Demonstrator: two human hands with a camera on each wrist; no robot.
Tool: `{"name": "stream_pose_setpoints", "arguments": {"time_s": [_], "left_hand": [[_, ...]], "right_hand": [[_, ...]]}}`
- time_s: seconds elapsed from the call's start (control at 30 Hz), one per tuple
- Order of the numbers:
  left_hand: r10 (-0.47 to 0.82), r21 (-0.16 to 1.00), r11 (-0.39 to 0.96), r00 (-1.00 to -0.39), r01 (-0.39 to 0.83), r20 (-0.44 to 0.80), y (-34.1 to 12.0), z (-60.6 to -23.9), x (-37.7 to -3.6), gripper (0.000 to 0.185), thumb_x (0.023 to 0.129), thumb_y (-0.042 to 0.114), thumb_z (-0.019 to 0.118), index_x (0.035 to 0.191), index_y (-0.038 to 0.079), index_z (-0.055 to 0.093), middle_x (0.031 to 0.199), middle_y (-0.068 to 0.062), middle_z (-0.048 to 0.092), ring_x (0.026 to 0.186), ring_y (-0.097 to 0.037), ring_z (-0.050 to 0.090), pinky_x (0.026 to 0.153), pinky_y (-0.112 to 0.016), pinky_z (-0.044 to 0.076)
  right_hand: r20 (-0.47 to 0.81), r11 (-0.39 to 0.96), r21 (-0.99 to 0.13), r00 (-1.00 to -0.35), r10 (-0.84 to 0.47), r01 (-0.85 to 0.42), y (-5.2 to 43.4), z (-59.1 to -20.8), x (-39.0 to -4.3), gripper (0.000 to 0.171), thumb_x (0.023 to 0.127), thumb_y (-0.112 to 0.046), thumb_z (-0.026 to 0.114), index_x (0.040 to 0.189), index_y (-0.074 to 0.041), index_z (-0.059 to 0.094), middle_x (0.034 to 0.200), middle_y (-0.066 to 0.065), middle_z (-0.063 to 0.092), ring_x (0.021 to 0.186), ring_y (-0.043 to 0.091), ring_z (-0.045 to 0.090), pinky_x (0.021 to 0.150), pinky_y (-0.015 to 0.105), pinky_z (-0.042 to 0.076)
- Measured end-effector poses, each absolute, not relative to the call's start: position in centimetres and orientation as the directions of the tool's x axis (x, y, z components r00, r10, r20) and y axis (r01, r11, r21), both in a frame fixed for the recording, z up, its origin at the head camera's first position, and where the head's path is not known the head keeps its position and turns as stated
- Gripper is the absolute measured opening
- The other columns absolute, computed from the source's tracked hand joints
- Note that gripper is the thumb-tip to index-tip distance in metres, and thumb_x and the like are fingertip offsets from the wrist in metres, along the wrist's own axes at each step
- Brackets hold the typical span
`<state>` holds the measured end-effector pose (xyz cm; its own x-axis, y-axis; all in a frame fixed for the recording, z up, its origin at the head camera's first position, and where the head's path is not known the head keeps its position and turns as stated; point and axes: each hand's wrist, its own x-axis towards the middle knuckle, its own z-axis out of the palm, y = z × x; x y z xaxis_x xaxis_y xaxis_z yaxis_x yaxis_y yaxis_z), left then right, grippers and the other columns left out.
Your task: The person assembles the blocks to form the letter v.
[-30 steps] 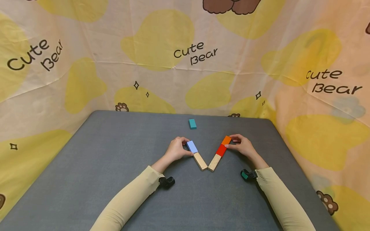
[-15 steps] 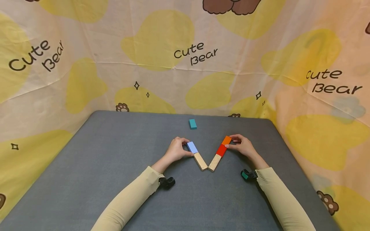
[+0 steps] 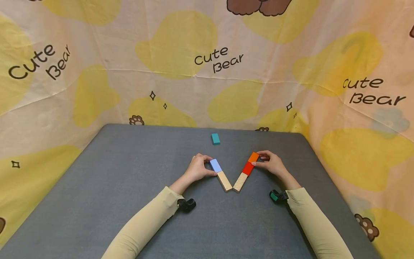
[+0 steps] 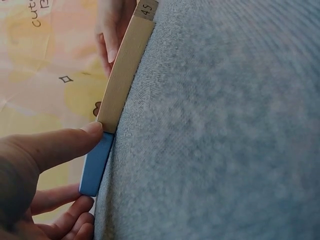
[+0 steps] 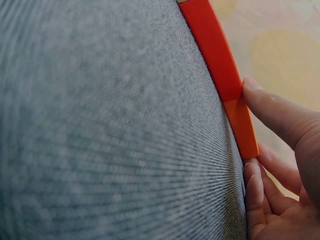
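The tabletop [image 3: 129,201] wears matt grey woven cloth. The blue block [image 3: 215,165], red block [image 3: 247,168] and orange block [image 3: 253,157] look smoothly painted; the plain blocks [image 3: 224,180] show bare wood.

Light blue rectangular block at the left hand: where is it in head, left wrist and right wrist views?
Head: light blue rectangular block at centre, far end of the left leg of the V, left hand on it.
Left wrist: lower left, seen edge-on, thumb against its near end.
Right wrist: not in it.
Shared landmark: the grey felt table top, also in the left wrist and right wrist views.
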<state>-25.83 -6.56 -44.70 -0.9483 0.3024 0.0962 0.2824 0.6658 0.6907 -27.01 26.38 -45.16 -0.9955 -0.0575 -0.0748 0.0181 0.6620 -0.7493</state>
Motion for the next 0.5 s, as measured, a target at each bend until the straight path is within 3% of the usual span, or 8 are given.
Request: {"name": "stream_pose_setpoints", "arguments": {"time_s": [0.5], "left_hand": [[0.315, 0.691, 0.658, -0.943, 0.299, 0.108, -6.69, -44.75, -25.95, 0.058, 0.065, 0.029, 0.087, 0.114, 0.004, 0.068, 0.104, -0.013, 0.061, 0.097, -0.026, 0.049, 0.082, -0.037, 0.042]], "right_hand": [[-0.056, 0.661, -0.75, -0.996, -0.069, -0.004, 26.32, -45.16, -26.98, 0.07, 0.078, -0.042, 0.076, 0.132, -0.005, 0.051, 0.129, 0.021, 0.054, 0.118, 0.034, 0.051, 0.098, 0.048, 0.041]]}}
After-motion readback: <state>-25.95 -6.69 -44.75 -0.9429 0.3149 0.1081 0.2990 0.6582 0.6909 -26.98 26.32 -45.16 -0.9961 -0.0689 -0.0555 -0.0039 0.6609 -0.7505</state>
